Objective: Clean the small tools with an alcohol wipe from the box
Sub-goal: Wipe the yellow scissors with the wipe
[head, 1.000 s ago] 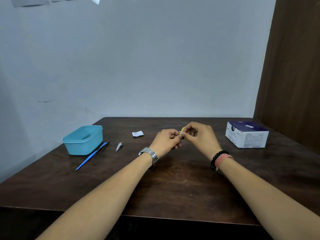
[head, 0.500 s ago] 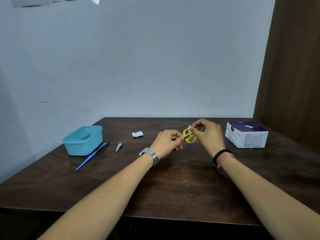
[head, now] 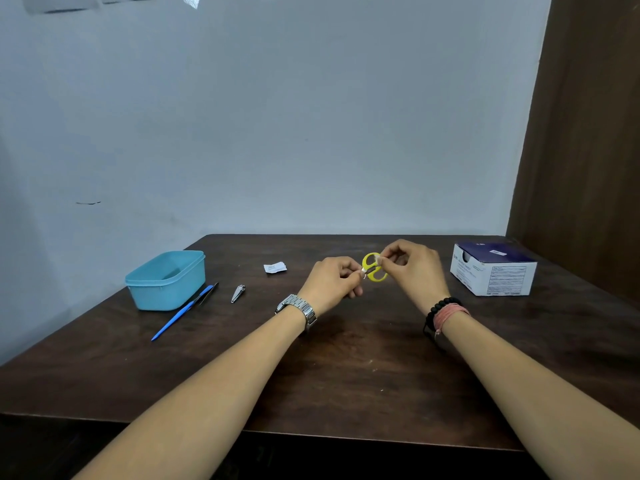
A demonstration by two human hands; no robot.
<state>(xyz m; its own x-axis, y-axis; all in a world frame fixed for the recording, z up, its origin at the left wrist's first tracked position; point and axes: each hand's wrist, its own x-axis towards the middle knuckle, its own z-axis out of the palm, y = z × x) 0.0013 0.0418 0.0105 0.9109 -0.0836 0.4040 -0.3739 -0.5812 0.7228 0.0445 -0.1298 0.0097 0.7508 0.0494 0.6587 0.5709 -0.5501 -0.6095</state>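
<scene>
Small yellow-handled scissors [head: 373, 268] hang above the middle of the table between my hands. My left hand [head: 332, 282] pinches their metal blade end. My right hand [head: 412, 268] presses a small white alcohol wipe [head: 378, 260] against the yellow handle loops. The white and purple wipe box [head: 493, 271] stands at the right. A silver nail clipper [head: 238, 293] and a blue tool [head: 183, 311] with a dark tool beside it lie at the left.
A light blue plastic tub [head: 166, 278] stands at the left, close to the wall. A torn white wipe wrapper [head: 275, 267] lies behind the clipper. The dark wooden table [head: 346, 368] ends near my forearms; a brown panel rises on the right.
My right hand has slid the wipe from the blade end, where both hands met, out along the scissors to the yellow handles. The left hand has stayed in place.
</scene>
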